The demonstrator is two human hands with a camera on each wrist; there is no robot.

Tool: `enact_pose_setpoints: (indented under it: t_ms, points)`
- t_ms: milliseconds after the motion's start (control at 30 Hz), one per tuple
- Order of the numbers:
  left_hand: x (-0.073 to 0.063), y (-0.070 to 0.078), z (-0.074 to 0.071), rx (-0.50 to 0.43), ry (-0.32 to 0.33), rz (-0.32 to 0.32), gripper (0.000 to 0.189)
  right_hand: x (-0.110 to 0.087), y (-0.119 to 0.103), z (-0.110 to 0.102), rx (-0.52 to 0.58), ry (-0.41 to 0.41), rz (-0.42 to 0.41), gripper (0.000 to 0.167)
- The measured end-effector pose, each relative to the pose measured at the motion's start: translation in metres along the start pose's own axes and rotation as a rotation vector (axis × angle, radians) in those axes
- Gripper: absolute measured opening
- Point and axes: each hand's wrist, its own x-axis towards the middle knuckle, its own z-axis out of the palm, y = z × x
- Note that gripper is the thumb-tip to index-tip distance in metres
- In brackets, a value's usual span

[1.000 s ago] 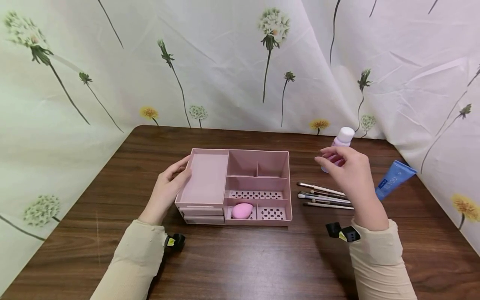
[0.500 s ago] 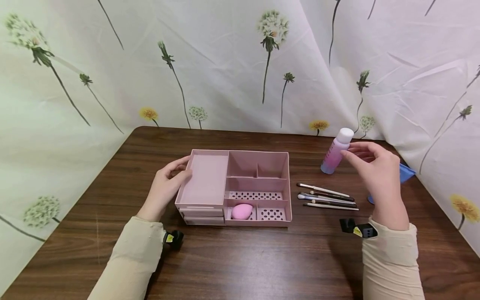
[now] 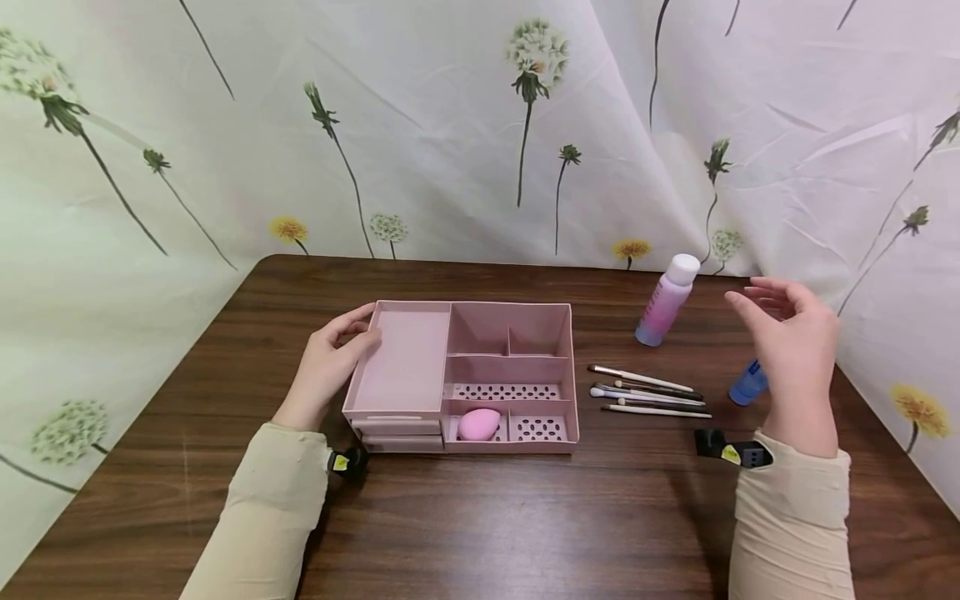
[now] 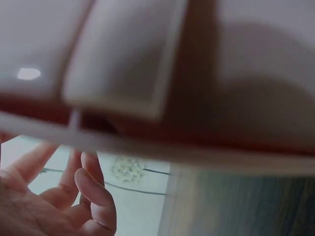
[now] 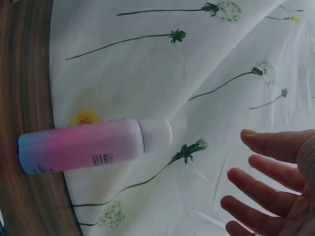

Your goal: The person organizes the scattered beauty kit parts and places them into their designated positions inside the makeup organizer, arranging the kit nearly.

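A pink makeup organizer (image 3: 397,358) with drawers and compartments sits mid-table. My left hand (image 3: 326,371) holds its left side, thumb at the rim and fingers along the outer wall. One front compartment contains a pink makeup sponge (image 3: 479,425). Over to the right, my right hand (image 3: 798,358) hovers with loosely bent fingers and nothing in them. Beneath and behind it, a blue tube (image 3: 748,385) is partly hidden. A pink-and-blue bottle (image 3: 665,304) with a white cap stands upright left of that hand; the right wrist view shows the bottle (image 5: 88,147) apart from the fingers.
Several makeup brushes (image 3: 651,396) lie side by side between the organizer and the tube. A floral cloth (image 3: 450,150) hangs behind the dark wooden table (image 3: 480,533).
My right hand has moved rightward, from in front of the bottle to above the blue tube, leaving the bottle standing in place. The left hand stays at the organizer.
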Motion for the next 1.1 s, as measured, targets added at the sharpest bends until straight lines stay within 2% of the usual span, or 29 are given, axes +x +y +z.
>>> enact_pose_setpoints:
  t_ms: [200,267,433,600,667,767,1000,1100]
  points:
    - [0.0,-0.002,-0.001,-0.005,-0.015,-0.016,0.052,0.005,0.007,-0.007,0.007,0.059,0.03,0.023]
    - [0.0,-0.002,-0.001,-0.011,-0.022,-0.015,0.053,0.007,0.009,-0.01,-0.023,0.082,0.053,0.023]
    - [-0.001,-0.003,0.0,-0.028,-0.006,0.003,0.051,0.015,0.018,-0.017,-0.129,0.133,0.15,0.045]
    - [-0.002,-0.003,0.002,-0.045,0.007,0.021,0.049,0.024,0.03,-0.024,-0.148,0.157,0.257,0.052]
    - [-0.002,-0.003,0.003,-0.047,0.003,0.022,0.049,0.027,0.036,-0.027,-0.137,0.161,0.288,0.05]
    - [-0.002,-0.004,0.002,-0.041,-0.006,0.02,0.05,0.03,0.042,-0.031,-0.066,0.154,0.326,0.042]
    - [-0.002,-0.004,0.001,-0.034,-0.017,0.0,0.051,0.032,0.051,-0.036,0.413,0.129,0.383,0.033]
    - [-0.002,-0.003,0.001,-0.033,-0.014,0.002,0.051,0.031,0.055,-0.039,0.492,0.078,0.383,0.025]
